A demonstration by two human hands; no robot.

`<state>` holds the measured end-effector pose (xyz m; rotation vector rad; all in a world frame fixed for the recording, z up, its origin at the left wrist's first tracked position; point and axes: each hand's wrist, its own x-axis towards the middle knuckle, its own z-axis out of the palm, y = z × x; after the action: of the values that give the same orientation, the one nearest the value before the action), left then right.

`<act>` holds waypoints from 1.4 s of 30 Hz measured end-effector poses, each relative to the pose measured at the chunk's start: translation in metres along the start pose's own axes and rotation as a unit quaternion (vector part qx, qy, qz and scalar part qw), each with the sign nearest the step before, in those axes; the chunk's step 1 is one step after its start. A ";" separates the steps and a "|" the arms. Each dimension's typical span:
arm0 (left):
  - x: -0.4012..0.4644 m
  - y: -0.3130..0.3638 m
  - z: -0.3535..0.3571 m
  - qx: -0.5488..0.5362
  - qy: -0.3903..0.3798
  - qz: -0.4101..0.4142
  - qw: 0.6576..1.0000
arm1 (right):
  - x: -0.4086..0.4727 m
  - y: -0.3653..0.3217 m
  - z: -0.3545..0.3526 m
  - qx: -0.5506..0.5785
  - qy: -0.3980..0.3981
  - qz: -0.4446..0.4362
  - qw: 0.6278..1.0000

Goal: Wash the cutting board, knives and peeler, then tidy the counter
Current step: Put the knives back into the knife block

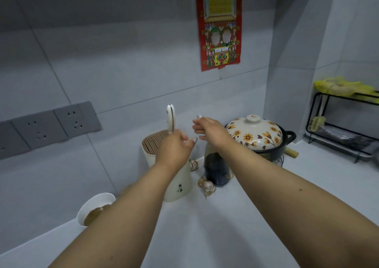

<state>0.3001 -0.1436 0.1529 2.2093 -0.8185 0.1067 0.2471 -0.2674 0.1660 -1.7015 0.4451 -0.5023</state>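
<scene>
A cream knife block (pixel 178 185) with a slotted top stands against the wall. A knife with a white handle (pixel 170 117) sticks upright out of it. My left hand (pixel 174 148) hovers over the block's top, right in front of the handle's base, with its thumb and fingers loosely bent and pointing right, away from the handle. My right hand (pixel 207 129) is just to the right, above a dark jar (pixel 217 169), fingers loosely curled and holding nothing. No cutting board or peeler is in view.
A flowered clay pot (pixel 260 136) sits right of the jar. Garlic bulbs (pixel 208 186) lie by the block. A white bowl of brown sauce (pixel 94 210) is at the left, a black wire rack (pixel 344 128) at the far right, and wall sockets (pixel 51 126) on the left.
</scene>
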 end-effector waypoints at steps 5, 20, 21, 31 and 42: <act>-0.025 0.037 0.025 -0.037 -0.059 0.030 0.997 | -0.038 -0.002 -0.043 0.046 0.059 -0.021 0.997; -0.134 0.247 0.190 -0.140 -0.306 0.132 0.932 | -0.242 0.051 -0.292 0.120 0.374 0.006 0.920; -0.144 0.263 0.204 -0.142 -0.320 0.139 0.926 | -0.259 0.057 -0.310 0.114 0.400 0.011 0.909; -0.283 0.382 0.342 -0.036 -0.454 0.215 0.864 | -0.438 0.155 -0.451 0.100 0.604 0.164 0.774; -0.371 0.424 0.452 0.079 -0.442 0.302 0.841 | -0.552 0.211 -0.506 0.105 0.641 0.234 0.723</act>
<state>-0.3197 -0.4737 -0.0151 2.0129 -2.0616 -0.6138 -0.4966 -0.4146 -0.0077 -0.7049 1.6845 -1.2565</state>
